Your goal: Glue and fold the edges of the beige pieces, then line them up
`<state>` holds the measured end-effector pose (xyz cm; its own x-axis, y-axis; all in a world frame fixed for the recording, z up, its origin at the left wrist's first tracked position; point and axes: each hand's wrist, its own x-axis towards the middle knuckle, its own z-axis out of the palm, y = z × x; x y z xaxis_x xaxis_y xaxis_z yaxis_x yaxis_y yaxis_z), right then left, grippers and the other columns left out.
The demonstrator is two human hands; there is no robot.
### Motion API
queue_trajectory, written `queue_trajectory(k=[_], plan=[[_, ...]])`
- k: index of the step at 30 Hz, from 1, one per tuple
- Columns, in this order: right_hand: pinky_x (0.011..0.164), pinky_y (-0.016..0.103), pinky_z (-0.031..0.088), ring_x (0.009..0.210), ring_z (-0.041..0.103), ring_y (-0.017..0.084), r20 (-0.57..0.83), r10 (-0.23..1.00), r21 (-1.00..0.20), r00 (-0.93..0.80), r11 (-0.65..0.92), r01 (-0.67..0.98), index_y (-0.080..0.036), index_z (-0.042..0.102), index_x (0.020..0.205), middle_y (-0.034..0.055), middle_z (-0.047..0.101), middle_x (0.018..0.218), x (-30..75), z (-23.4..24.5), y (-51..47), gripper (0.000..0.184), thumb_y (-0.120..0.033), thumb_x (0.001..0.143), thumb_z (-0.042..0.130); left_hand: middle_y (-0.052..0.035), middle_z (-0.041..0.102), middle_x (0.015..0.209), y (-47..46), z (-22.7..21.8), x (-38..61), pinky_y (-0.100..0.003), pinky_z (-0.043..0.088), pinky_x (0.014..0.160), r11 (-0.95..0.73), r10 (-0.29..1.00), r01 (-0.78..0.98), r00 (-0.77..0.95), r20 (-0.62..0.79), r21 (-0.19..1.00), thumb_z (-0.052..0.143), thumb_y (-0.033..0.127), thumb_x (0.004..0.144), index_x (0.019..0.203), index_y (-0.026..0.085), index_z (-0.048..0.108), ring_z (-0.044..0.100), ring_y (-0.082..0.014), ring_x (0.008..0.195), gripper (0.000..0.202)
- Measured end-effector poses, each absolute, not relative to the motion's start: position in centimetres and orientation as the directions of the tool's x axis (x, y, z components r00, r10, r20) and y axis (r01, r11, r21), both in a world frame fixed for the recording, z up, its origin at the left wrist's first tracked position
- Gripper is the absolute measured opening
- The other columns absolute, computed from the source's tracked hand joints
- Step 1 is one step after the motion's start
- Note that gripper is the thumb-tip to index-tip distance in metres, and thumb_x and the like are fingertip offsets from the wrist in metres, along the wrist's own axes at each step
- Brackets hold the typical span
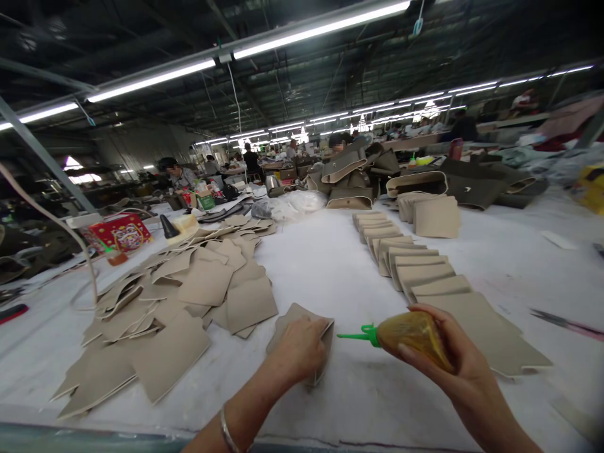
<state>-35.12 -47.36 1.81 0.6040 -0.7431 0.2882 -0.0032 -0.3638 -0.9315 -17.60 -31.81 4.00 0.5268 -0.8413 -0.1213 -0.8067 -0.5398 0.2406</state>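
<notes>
My right hand (465,365) is wrapped around a squeeze glue bottle (413,336) of amber liquid. The bottle lies level, its thin green nozzle pointing left, close to the right edge of a taupe leather-like piece (287,322). My left hand (302,346), with a bracelet on the wrist, has its fingers curled down on that piece and holds it against the white table (311,264). The fingertips are partly hidden. The right edge of the piece looks slightly raised or doubled.
A loose heap of taupe pieces (202,277) lies left, and an overlapping row of pieces (425,270) runs along the right. Thread snips or scissors (566,324) lie far right. Dark bags (349,182), a red box (123,233) and a second glue bottle (114,255) stand further back.
</notes>
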Motion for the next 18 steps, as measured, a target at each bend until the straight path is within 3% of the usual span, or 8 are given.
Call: queue_trajectory(k=[3,7,11,18], plan=[[0.087,0.037,0.049,0.096,0.061,0.027,0.308,-0.690,-0.906,0.655,-0.424,-0.020,-0.028,0.052,0.119,0.0032,0.060,0.111,-34.3,2.0,-47.2,0.054,-0.055,0.077,0.072,-0.0049,0.072,0.101,-31.6,3.9,-17.0,-0.034,0.050,0.082,-0.512,-0.858,-0.817,0.499,-0.121,0.265,0.042,0.010,0.078,0.119,0.032,0.065,0.066,-0.0242,0.092,0.051],[0.085,0.038,0.051,0.093,0.063,0.027,0.363,-0.600,-0.819,0.713,-0.571,-0.063,-0.028,0.052,0.121,0.0043,0.062,0.110,-33.3,1.5,-48.0,0.053,-0.053,0.079,0.071,-0.0038,0.073,0.100,-31.9,4.0,-16.8,-0.033,0.050,0.081,-0.518,-0.855,-0.806,0.499,-0.143,0.285,0.045,0.011,0.075,0.107,0.030,0.069,0.067,-0.0244,0.093,0.044],[0.090,0.041,0.049,0.099,0.062,0.029,0.432,-0.531,-0.735,0.728,-0.676,-0.057,-0.028,0.051,0.123,0.0062,0.061,0.115,-32.7,0.9,-48.7,0.051,-0.051,0.081,0.070,-0.0030,0.073,0.101,-32.0,4.2,-16.8,-0.032,0.050,0.083,-0.534,-0.845,-0.794,0.509,-0.161,0.290,0.046,0.014,0.076,0.107,0.030,0.069,0.066,-0.0235,0.095,0.042],[0.088,0.041,0.050,0.095,0.063,0.027,0.422,-0.500,-0.710,0.756,-0.701,-0.068,-0.029,0.050,0.121,0.0053,0.061,0.113,-32.8,0.5,-48.8,0.049,-0.053,0.083,0.069,-0.0072,0.073,0.097,-31.9,3.9,-16.4,-0.035,0.052,0.078,-0.505,-0.863,-0.813,0.476,-0.170,0.288,0.045,0.020,0.075,0.101,0.024,0.070,0.068,-0.0268,0.091,0.036]])
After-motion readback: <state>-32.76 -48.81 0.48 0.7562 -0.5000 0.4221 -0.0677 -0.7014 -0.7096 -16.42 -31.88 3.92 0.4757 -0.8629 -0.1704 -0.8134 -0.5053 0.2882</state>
